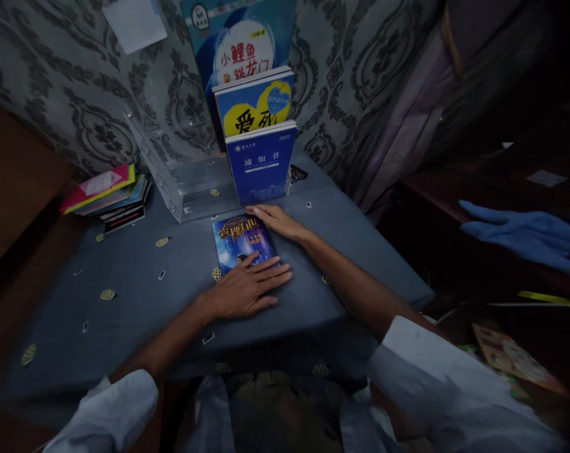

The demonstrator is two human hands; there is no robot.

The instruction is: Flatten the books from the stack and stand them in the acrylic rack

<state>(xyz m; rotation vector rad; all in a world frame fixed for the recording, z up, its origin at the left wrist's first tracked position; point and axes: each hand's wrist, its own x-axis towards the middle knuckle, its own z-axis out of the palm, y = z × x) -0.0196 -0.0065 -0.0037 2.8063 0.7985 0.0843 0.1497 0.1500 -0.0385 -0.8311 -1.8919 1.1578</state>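
A small blue book (pixel 233 242) with gold lettering lies flat on the cloth-covered table, its title upside down to me. Across its near edge rests my left hand (pixel 247 288), fingers spread and flat. At the book's far right corner my right hand (pixel 278 221) lies with its fingers stretched out, touching the cover. Just beyond stands a clear acrylic book rack (pixel 165 182). Its right side holds a dark blue booklet (pixel 261 167) in front, a blue and yellow book (pixel 251 104) behind it, and a tall teal picture book (pixel 240 38) at the back.
A stack of books and booklets (pixel 108 192) sits at the table's back left. Dark glasses (pixel 298 173) lie beside the rack. Patterned wallpaper (pixel 110 119) backs the table (pixel 138 321). On a dark surface to the right is a blue glove (pixel 525 236).
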